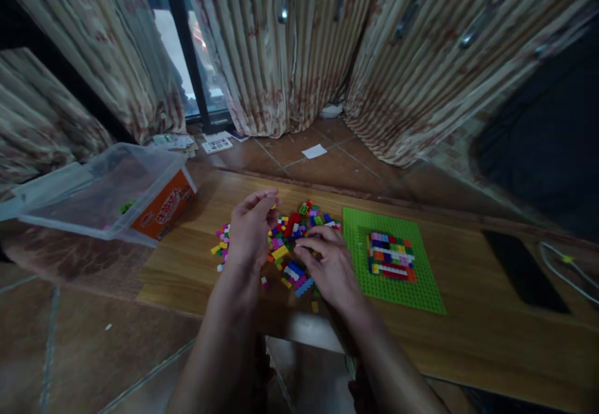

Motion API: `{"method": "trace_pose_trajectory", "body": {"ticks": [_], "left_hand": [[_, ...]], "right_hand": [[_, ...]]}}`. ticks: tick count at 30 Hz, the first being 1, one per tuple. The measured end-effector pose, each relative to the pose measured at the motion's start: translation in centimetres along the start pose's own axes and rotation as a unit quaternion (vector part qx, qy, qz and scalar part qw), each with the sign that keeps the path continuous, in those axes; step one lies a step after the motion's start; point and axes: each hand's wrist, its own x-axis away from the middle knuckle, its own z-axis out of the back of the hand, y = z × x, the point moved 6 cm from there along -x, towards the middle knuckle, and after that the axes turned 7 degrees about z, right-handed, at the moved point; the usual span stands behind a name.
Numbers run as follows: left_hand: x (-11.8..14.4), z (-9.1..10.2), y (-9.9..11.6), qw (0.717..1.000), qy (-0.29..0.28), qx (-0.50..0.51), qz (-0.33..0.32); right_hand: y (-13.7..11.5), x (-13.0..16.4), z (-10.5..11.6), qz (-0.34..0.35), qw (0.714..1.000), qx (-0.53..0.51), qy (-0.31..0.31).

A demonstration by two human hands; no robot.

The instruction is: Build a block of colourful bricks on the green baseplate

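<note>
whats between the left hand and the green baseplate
The pile of loose bricks and the right hand resting on it lie between the left hand and green baseplate, head view.

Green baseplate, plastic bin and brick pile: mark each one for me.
green baseplate [421, 295]: head view, bare studs near its front right corner.
plastic bin [163, 205]: head view, orange label on its near end.
brick pile [292, 220]: head view, red bricks between the hands.

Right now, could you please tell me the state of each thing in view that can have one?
Clear plastic bin: open, tipped, nearly empty.
Green baseplate: flat, partly built on.
Brick pile: loose, scattered.
Left hand: raised, fingers curled.
Right hand: resting on the bricks.
Curtains: mostly drawn.
</note>
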Motion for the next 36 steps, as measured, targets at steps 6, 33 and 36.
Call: {"method": "trace_pose_trajectory", "body": {"ticks": [6,33,36], "left_hand": [[0.2,-0.7,-0.4,1.000,-0.003,-0.026,0.005],[1.9,-6.0,-4.6,0.973,-0.073,-0.219,0.030],[1.8,-5.8,-4.4,0.973,-0.067,-0.219,0.027]], "right_hand": [[0.1,0.3,1.4,-0.017,0.996,-0.080,0.019],[12.6,8.6,15.6,-0.318,0.939,-0.029,0.127],[12.4,8.6,15.7,-0.319,0.940,-0.021,0.120]]}}
